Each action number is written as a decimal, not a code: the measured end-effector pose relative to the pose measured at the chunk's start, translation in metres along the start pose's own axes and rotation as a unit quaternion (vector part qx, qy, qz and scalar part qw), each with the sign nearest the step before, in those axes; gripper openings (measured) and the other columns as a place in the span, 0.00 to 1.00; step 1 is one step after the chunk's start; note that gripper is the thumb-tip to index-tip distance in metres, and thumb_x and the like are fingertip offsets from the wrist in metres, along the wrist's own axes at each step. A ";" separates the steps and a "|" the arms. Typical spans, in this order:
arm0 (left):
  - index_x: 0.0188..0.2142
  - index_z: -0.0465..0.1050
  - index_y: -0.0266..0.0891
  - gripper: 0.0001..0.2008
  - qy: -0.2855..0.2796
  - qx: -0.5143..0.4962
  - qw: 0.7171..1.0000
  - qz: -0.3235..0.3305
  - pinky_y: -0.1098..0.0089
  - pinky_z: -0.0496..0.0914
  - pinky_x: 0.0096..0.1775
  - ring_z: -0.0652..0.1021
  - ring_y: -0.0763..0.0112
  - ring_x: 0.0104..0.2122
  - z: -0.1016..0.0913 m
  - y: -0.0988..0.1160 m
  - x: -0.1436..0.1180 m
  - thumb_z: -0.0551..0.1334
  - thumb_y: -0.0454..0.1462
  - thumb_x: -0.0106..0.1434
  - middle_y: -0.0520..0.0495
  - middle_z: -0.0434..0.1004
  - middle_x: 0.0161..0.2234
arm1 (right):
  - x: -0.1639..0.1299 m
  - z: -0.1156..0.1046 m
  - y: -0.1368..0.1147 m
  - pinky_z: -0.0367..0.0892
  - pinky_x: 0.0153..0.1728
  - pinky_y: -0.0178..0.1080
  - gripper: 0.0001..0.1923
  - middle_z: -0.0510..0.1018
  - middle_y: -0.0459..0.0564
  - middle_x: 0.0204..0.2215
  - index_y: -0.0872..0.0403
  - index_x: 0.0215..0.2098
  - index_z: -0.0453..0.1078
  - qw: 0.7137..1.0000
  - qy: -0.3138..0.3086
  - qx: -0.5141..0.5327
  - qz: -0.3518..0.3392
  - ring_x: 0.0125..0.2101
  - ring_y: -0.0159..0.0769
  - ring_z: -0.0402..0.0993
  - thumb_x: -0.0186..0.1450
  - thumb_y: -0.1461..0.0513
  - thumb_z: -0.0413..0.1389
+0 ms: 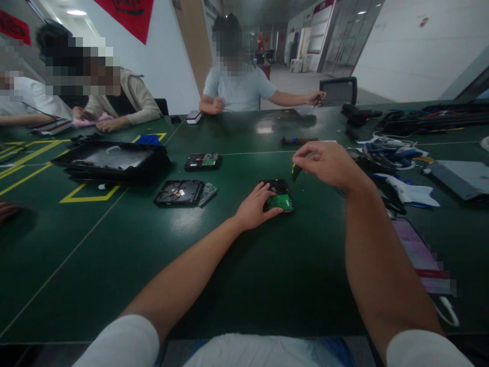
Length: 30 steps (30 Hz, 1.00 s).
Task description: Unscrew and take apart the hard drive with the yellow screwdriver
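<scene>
R hand (315, 162) pinches yellow-black tool (295, 172); L hand (255, 206), unclenched, on HDD (280, 188) w/ green PCB (280, 201), below-left of R grip; 2nd HDD (179, 193) left of L hand.

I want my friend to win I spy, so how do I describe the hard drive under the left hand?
On the big green table, find the person's outstretched left hand. Under its fingers lies a flat black hard drive with a green board on its nearer half. Two other drives lie to its left, but only this one has a hand on it.
</scene>
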<state>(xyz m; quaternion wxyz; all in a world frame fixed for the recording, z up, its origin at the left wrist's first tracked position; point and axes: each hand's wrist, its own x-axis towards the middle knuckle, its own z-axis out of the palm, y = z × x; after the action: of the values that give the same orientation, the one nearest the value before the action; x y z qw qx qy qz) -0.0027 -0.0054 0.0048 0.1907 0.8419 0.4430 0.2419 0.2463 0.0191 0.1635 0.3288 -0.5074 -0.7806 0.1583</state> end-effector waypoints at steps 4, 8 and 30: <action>0.66 0.71 0.42 0.35 -0.005 -0.007 1.000 0.003 0.45 0.59 0.75 0.51 0.50 0.80 -0.001 -0.001 0.000 0.64 0.60 0.70 0.36 0.58 0.78 | 0.000 0.002 0.002 0.73 0.34 0.46 0.13 0.85 0.51 0.30 0.51 0.44 0.83 1.000 -0.005 0.024 0.019 0.29 0.44 0.80 0.66 0.52 0.66; 0.66 0.71 0.43 0.34 -0.006 -0.006 1.000 0.002 0.44 0.59 0.75 0.51 0.50 0.80 -0.002 -0.001 0.000 0.64 0.60 0.70 0.38 0.58 0.78 | 0.002 0.005 0.007 0.74 0.33 0.46 0.14 0.84 0.51 0.29 0.49 0.42 0.83 0.999 -0.002 0.044 0.018 0.29 0.45 0.80 0.67 0.49 0.66; 0.66 0.71 0.42 0.33 -0.004 -0.002 1.000 -0.004 0.45 0.60 0.75 0.51 0.51 0.80 0.001 0.001 0.000 0.62 0.60 0.72 0.38 0.58 0.78 | 0.002 0.006 0.005 0.75 0.33 0.46 0.13 0.85 0.52 0.32 0.50 0.39 0.82 0.999 0.005 0.045 0.013 0.30 0.45 0.81 0.67 0.50 0.66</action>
<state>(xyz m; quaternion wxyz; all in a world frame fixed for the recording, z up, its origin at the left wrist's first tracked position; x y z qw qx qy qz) -0.0016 -0.0063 0.0051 0.1956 0.8406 0.4453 0.2384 0.2450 0.0232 0.1570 0.3533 -0.5029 -0.7644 0.1947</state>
